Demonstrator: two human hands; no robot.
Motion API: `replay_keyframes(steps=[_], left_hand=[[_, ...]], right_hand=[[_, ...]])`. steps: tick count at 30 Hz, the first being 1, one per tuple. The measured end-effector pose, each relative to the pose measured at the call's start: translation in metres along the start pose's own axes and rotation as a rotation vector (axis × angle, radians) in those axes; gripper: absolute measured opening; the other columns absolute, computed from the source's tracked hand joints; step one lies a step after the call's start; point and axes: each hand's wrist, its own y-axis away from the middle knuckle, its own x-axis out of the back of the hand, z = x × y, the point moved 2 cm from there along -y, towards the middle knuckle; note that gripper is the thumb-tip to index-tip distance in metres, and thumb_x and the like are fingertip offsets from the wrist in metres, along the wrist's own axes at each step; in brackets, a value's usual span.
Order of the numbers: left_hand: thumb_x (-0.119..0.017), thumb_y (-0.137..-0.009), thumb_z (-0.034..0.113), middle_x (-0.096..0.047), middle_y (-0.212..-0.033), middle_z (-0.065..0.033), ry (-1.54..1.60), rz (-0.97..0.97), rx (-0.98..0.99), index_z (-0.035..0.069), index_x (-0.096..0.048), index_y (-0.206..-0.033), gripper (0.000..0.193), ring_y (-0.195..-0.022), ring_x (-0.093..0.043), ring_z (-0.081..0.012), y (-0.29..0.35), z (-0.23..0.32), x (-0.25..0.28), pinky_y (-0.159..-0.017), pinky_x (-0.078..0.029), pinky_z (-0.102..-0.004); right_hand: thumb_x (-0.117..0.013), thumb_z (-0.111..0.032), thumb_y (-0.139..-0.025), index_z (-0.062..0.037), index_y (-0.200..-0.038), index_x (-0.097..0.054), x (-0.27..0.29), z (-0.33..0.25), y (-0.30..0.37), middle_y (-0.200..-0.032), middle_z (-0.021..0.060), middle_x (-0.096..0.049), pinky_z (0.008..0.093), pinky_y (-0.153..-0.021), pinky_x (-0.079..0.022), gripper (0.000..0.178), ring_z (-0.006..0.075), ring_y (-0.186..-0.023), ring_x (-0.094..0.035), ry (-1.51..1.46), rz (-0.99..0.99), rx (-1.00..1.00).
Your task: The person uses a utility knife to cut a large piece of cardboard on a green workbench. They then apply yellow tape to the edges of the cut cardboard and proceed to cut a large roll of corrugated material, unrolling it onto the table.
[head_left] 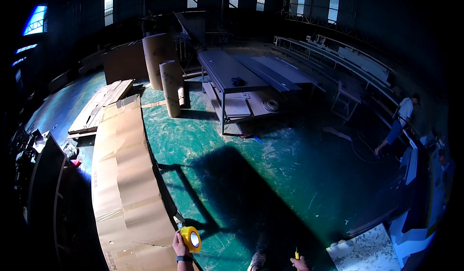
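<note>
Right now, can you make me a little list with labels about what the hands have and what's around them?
left hand: left hand holds a yellow tape roll over the long cardboard-wrapped package
right hand: right hand at the lower edge, gripping a small yellow tool
floor: green floor, scuffed
farther off: two upright brown paper rolls, a metal table
other person: stands at the right, by a bench

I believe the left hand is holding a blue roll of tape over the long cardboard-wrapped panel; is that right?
Not quite: the head view shows the roll of tape is yellow. The left hand does hold it over the long cardboard-wrapped panel.
</note>
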Motion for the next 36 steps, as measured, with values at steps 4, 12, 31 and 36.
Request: replay_keyframes(steps=[4,12,31,36], left_hand=[[-0.051,-0.103,0.023,-0.067,-0.111,-0.0083,-0.025,-0.006,0.270,-0.002,-0.063,-0.120,0.033,-0.101,-0.062,-0.0167,0.050,-0.069,-0.112,-0.092,-0.048,-0.0288],[-0.057,-0.097,0.020,-0.063,-0.110,-0.0133,0.427,-0.094,0.522,0.009,-0.053,-0.122,0.028,-0.100,-0.065,-0.0256,0.059,0.007,-0.146,-0.085,-0.056,-0.0385],[-0.060,-0.088,0.046,-0.043,-0.145,-0.0202,-1.213,0.467,-0.280,0.003,-0.050,-0.136,0.065,-0.136,-0.040,-0.0355,-0.621,0.112,-0.145,-0.112,-0.032,-0.0467],[-0.049,-0.092,0.054,-0.018,-0.161,-0.0130,-1.415,0.687,-0.006,0.008,-0.026,-0.153,0.079,-0.150,-0.013,-0.0285,-0.750,0.123,-0.098,-0.120,-0.008,-0.0499]], right_hand=[[-0.073,-0.027,-0.087,-0.0025,-0.101,-0.061,-0.050,-0.175,-0.135,-0.093,0.0090,-0.068,0.0309,-0.081,-0.055,0.030,0.0158,-0.085,-0.067,0.080,-0.440,0.013],[-0.066,-0.022,-0.095,-0.0092,-0.102,-0.056,-0.261,-0.383,-0.083,-0.106,0.0076,-0.062,0.0301,-0.092,-0.046,0.018,0.0179,-0.102,-0.059,0.101,-1.781,0.038],[-0.070,-0.007,-0.087,-0.0019,-0.111,-0.053,-0.289,-0.539,-0.433,-0.097,0.0101,-0.063,0.0393,-0.078,-0.055,0.030,0.0252,-0.086,-0.067,0.184,-0.247,-0.130],[-0.069,-0.006,-0.087,-0.0022,-0.111,-0.052,-0.382,-0.589,-0.455,-0.098,0.0099,-0.063,0.0389,-0.079,-0.055,0.029,0.0247,-0.086,-0.066,0.286,-0.268,-0.241]])
